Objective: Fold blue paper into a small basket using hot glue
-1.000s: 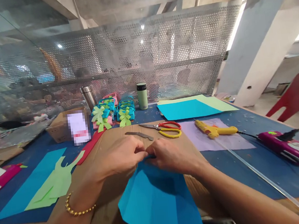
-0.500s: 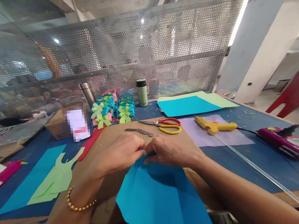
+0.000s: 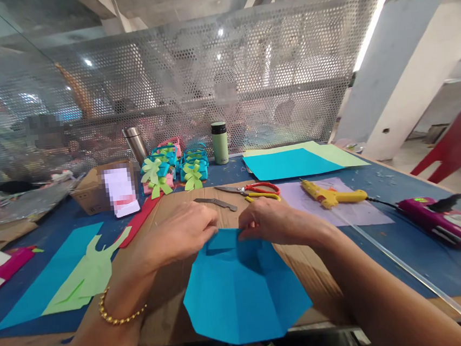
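A creased sheet of blue paper (image 3: 238, 297) with angled corners hangs between my hands over the near part of the cardboard (image 3: 162, 315). My left hand (image 3: 188, 223) pinches its upper left edge. At the upper right edge, my right hand (image 3: 270, 221) has thumb and fingers closed on the same paper. Just beyond my fingers lie a flat grey metal blade (image 3: 215, 203) and scissors (image 3: 252, 190) with one red and one yellow handle.
A yellow glue gun (image 3: 332, 194) rests on purple paper (image 3: 300, 218) to the right, near a magenta power strip (image 3: 447, 217). Blue sheets (image 3: 295, 162), small paper baskets (image 3: 192, 168) and a green bottle (image 3: 220, 144) stand behind. Green cut paper (image 3: 85, 276) lies left.
My hands have moved apart along the top edge. The blue paper has opened wider, and its lower end has come up into full view.
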### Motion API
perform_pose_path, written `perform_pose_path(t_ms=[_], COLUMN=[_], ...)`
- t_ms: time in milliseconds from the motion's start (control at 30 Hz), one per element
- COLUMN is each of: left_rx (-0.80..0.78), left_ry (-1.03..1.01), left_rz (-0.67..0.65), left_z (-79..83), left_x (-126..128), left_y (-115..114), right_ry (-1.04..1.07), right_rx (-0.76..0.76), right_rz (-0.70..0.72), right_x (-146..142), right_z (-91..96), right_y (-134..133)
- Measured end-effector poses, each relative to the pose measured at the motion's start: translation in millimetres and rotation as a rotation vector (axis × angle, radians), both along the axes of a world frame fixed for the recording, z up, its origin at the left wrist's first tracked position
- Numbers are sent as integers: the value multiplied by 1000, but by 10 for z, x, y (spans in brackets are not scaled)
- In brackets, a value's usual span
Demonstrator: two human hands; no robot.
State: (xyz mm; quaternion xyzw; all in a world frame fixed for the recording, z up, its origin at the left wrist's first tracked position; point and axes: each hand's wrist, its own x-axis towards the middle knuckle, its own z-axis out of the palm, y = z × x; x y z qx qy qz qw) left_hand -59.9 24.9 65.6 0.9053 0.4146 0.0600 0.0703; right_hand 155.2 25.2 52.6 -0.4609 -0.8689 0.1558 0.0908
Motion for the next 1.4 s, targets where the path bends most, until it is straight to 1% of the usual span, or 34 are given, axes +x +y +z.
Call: perform_pose_path(t_ms=[100,233,300,433,633,733,833,967,1100,1200,1400], left_rx=[-38,-118,-122,-125,-178,-198,-176,-143,-184,-186,-237], left_ry=[-8,-18,-37,-70,-121,-134,-128,-153,-196,-196,-177], left_rz=[-8,-26,-28,9,-81,-101,-103,-87,-124,-135,-133], left_z=[-26,-74,-92,-126,-157,-135,-134,-207,-267,-254,-184], left_x=[-21,-3,35,105,85,75,71,70,88,98,86], left_y=[45,78,73,67,119,113,113,159,179,161,152], right_ry=[-55,-92,-88,-76,-13,4,6,-13,-21,-14,23], right_rx=[33,31,35,54,28,23,13,31,58,48,-37], right_rz=[10,-7,-3,5,36,64,72,45,80,91,91], right_x=[-14,-41,-49,-51,-45,-40,-38,-38,-46,-54,-45], right_z=[-9,14,28,18,-39,-46,-38,-47,-81,-78,-45], right_y=[-6,-27,-36,-39,-1,22,30,29,42,44,35])
